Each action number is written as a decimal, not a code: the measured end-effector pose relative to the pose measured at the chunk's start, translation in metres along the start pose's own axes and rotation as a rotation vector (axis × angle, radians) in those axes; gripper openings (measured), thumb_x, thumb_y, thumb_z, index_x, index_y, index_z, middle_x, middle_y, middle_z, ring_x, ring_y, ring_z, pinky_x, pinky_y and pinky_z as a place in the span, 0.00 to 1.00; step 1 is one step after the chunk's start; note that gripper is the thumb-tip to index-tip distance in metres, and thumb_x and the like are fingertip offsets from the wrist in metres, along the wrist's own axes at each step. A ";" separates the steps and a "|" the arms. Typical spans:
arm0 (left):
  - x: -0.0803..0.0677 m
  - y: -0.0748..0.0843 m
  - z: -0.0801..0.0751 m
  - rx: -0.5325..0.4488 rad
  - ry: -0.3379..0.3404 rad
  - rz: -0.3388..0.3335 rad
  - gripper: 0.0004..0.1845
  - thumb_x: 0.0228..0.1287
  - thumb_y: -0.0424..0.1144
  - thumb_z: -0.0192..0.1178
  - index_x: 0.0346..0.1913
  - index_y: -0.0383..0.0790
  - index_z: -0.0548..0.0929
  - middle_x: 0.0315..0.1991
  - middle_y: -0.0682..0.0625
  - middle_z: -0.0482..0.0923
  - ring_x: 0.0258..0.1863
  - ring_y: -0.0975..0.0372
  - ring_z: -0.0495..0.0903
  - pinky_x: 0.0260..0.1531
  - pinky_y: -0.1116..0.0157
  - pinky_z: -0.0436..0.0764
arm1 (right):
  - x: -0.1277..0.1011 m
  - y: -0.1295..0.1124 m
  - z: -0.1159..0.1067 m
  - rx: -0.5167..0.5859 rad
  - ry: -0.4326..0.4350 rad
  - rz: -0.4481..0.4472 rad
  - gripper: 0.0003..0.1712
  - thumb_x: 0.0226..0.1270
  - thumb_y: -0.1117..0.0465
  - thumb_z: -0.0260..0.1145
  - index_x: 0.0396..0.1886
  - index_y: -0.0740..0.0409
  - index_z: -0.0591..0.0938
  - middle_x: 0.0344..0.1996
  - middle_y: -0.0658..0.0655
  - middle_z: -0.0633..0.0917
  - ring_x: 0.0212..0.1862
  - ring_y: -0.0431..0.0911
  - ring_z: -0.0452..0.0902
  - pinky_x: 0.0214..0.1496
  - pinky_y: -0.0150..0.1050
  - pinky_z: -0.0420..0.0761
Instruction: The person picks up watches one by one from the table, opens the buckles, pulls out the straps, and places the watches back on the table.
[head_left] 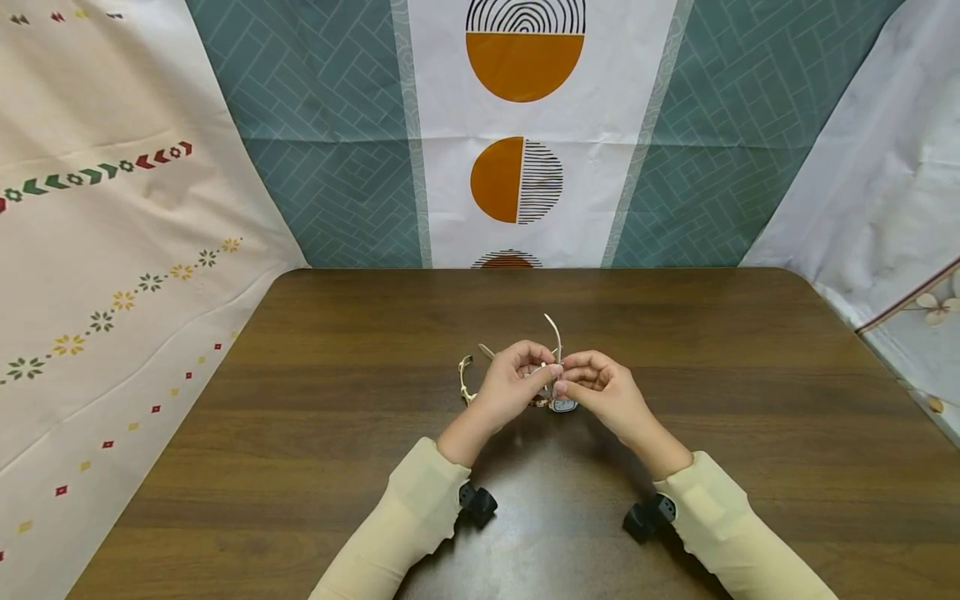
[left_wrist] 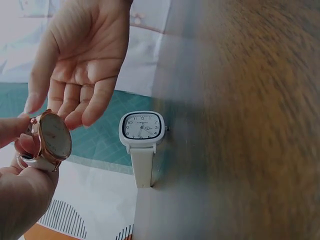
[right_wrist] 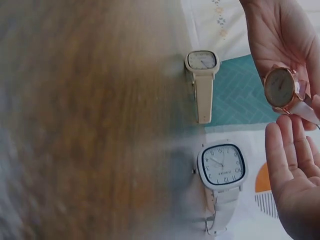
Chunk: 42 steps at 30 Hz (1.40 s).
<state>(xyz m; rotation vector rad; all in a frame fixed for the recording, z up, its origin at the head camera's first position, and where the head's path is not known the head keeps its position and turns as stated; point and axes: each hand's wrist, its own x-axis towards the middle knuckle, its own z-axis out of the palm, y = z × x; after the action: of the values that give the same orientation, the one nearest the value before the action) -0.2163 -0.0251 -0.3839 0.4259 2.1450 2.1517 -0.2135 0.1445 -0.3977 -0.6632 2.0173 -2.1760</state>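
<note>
Both hands meet over the middle of the dark wood-grain counter [head_left: 315,467], working one wristwatch between them. The left hand [head_left: 510,383] pinches a round rose-gold watch [left_wrist: 51,140] by its case and pale strap, thumb and fingertips curled about it; in the left wrist view its dial faces outward, with fine markers too small to read. The right hand [head_left: 603,390] comes in from the other side. In the head view its fingers look curled toward the watch's strap, while both wrist views show its palm spread with the fingers only loosely bent, so I cannot tell whether its grip is closed on the strap or merely touching it. A thin pale strap end [head_left: 553,332] sticks up above the two hands.

On the counter just beside the hands lies a square white watch [left_wrist: 142,129] with a white strap, its white dial ringed in dark blue with Arabic numerals; a small line of brand lettering sits under the twelve, too blurred to read. The right wrist view shows a second rounded-square watch [right_wrist: 202,61] with a cream case and cream strap lying farther along the counter, its face equally illegible. The head view shows a further cream strap [head_left: 466,379] curving out left of the left hand.

Both forearms wear pale yellow sleeves [head_left: 420,508], each with a small black camera [head_left: 477,502] at the wrist. Patterned cloths [head_left: 517,125] hang behind the counter.
</note>
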 end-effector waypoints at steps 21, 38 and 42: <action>0.000 0.005 -0.006 0.007 0.072 0.080 0.11 0.57 0.25 0.64 0.41 0.25 0.75 0.38 0.34 0.78 0.31 0.70 0.77 0.35 0.74 0.77 | 0.002 -0.005 0.003 -0.270 0.082 0.034 0.11 0.59 0.69 0.68 0.40 0.74 0.81 0.31 0.37 0.84 0.32 0.34 0.80 0.35 0.28 0.80; -0.001 0.001 -0.009 -0.019 0.183 0.037 0.14 0.56 0.26 0.65 0.43 0.26 0.74 0.40 0.33 0.81 0.31 0.68 0.78 0.36 0.73 0.77 | -0.003 -0.008 0.003 -0.342 0.113 0.115 0.12 0.58 0.69 0.68 0.38 0.76 0.80 0.26 0.44 0.82 0.28 0.35 0.78 0.33 0.33 0.80; 0.001 0.001 -0.010 -0.053 0.234 0.029 0.13 0.55 0.26 0.65 0.43 0.25 0.75 0.37 0.36 0.82 0.29 0.69 0.78 0.33 0.75 0.77 | -0.003 -0.008 0.000 -0.335 0.104 0.147 0.13 0.58 0.69 0.69 0.39 0.77 0.80 0.27 0.48 0.83 0.28 0.35 0.78 0.34 0.32 0.80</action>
<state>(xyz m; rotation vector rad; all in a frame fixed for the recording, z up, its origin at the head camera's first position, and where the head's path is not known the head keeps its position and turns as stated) -0.2201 -0.0345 -0.3828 0.2110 2.2000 2.3750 -0.2091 0.1464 -0.3901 -0.4214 2.4285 -1.8448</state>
